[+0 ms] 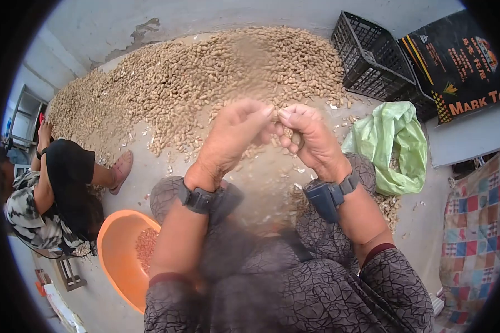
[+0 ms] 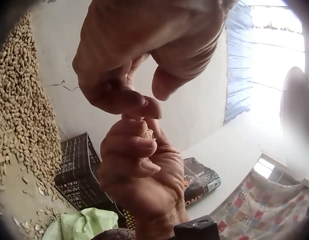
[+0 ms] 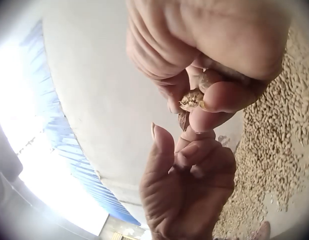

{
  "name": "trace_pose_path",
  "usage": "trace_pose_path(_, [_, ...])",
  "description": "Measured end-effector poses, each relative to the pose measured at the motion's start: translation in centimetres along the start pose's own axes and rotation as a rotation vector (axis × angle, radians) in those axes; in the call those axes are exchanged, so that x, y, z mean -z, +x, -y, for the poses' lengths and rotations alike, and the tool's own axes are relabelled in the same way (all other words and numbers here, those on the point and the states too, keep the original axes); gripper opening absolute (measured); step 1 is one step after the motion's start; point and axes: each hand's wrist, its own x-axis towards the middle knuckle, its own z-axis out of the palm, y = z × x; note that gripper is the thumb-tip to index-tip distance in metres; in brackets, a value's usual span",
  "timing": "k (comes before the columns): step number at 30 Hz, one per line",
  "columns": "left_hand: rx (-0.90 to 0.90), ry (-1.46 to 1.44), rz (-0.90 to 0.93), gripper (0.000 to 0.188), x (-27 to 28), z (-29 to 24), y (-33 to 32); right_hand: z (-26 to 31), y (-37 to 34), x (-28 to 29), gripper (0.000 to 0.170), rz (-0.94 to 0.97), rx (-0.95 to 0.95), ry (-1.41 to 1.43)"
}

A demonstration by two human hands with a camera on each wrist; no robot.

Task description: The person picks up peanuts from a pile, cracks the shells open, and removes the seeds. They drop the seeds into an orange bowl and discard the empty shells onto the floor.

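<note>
While the two hands meet at the fingertips over the lap, the right hand (image 1: 319,143) curls its fingers around a few peanuts (image 3: 192,100) in the shell. One of these shows between its thumb and fingertips, rough and tan, and another sits deeper in the grasp. The left hand (image 1: 233,136) comes to the same spot with its fingers bent partway. In both wrist views its thumb stands apart from the fingertips; whether it has hold of anything, I cannot tell.

Beyond the hands a wide peanut heap (image 1: 205,72) spreads over the floor (image 1: 136,158) against a pale wall (image 1: 205,14), with loose peanuts and shell bits on the near side.

To the right of the hands a pale green sack (image 1: 389,147) slumps open. Farther off on that side are a black plastic crate (image 1: 369,61) and a black printed bag (image 1: 455,61), and nearer the body, also on the right, hangs a patchwork cloth (image 1: 478,233).

To the left of the hands and closer to the body stands an orange basin (image 1: 116,263) with reddish kernels (image 1: 146,248) in it. Farther left a second person (image 1: 69,172) sits in dark shorts and a pink sandal (image 1: 121,171).
</note>
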Motion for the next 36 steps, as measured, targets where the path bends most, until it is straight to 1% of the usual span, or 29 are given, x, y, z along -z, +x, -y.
trace_pose_path(1, [0.014, 0.031, -0.017, 0.02, -0.3, -0.1, 0.2, 0.1, -0.1, 0.0, 0.015, -0.003, 0.001, 0.004])
trace_pose_path(3, [0.034, 0.063, -0.03, 0.019, -0.7, 0.0, 0.6, 0.4, -0.3, -0.1, 0.014, -0.072, 0.049, -0.14])
trace_pose_path(4, [0.063, 0.061, -0.022, 0.019, -0.8, 0.2, 1.0, 0.6, -0.5, -0.1, 0.014, -0.078, 0.05, -0.137])
trace_pose_path(6, [0.096, 0.06, -0.006, 0.019, -1.0, 0.5, 1.7, 0.9, -0.9, 0.0, 0.016, -0.118, 0.158, -0.324])
trace_pose_path(9, [0.145, -0.011, 0.054, 0.017, -1.4, 1.1, 2.4, 1.2, -1.2, 0.6, 0.015, -0.134, 0.204, -0.333])
trace_pose_path(10, [0.108, -0.08, 0.092, 0.015, -1.6, 1.3, 2.6, 1.4, -1.3, 0.7, 0.015, -0.142, 0.205, -0.331])
trace_pose_path(11, [0.071, -0.149, 0.129, 0.013, -1.8, 1.4, 2.8, 1.6, -1.4, 0.8, 0.012, -0.165, 0.193, -0.285])
trace_pose_path(12, [0.075, -0.148, 0.134, 0.013, -2.0, 1.5, 2.9, 1.8, -1.5, 1.0, 0.009, -0.188, 0.182, -0.239])
trace_pose_path(13, [0.05, -0.197, 0.143, 0.012, -2.3, 1.5, 3.0, 1.9, -1.5, 1.3, 0.009, -0.193, 0.183, -0.238])
trace_pose_path(15, [0.027, -0.247, 0.155, 0.01, -2.8, 1.6, 3.2, 2.0, -1.4, 1.9, 0.011, -0.156, 0.159, -0.034])
trace_pose_path(16, [0.015, -0.306, 0.175, 0.011, -2.9, 1.7, 3.3, 2.0, -1.2, 2.1, 0.011, -0.16, 0.159, -0.033])
trace_pose_path(17, [0.002, -0.366, 0.195, 0.011, -3.0, 1.7, 3.4, 2.0, -1.0, 2.4, 0.011, -0.13, 0.153, 0.094])
trace_pose_path(18, [0.005, -0.366, 0.197, 0.011, -3.1, 1.8, 3.5, 2.0, -0.9, 2.6, 0.01, -0.1, 0.147, 0.221])
trace_pose_path(20, [0.069, -0.434, 0.181, 0.014, -3.1, 1.9, 3.7, 2.1, -0.7, 3.0, 0.01, -0.092, 0.139, 0.223])
trace_pose_path(25, [0.036, -0.502, 0.224, 0.018, -3.0, 2.6, 4.1, 2.2, -0.6, 3.4, 0.011, -0.072, 0.117, 0.263])
trace_pose_path(27, [0.021, -0.518, 0.229, 0.018, -3.0, 2.7, 4.2, 2.2, -0.5, 3.6, 0.013, -0.011, 0.089, 0.287])
trace_pose_path(28, [0.015, -0.5, 0.224, 0.018, -3.0, 2.7, 4.2, 2.2, -0.4, 3.5, 0.013, -0.012, 0.088, 0.287])
trace_pose_path(30, [0.008, -0.483, 0.218, 0.019, -2.9, 2.7, 4.2, 2.1, -0.3, 2.9, 0.019, -0.106, 0.115, 0.331])
trace_pose_path(31, [-0.006, -0.47, 0.222, 0.018, -2.9, 2.7, 4.2, 2.1, -0.2, 3.2, 0.019, -0.106, 0.113, 0.33])
trace_pose_path(33, [-0.021, -0.457, 0.225, 0.018, -2.9, 2.6, 4.1, 2.1, -0.2, 4.0, 0.019, 0.096, 0.076, 0.417])
trace_pose_path(36, [-0.037, -0.447, 0.222, 0.017, -3.0, 2.3, 3.9, 2.3, -0.4, 3.9, 0.021, 0.097, 0.058, 0.424])
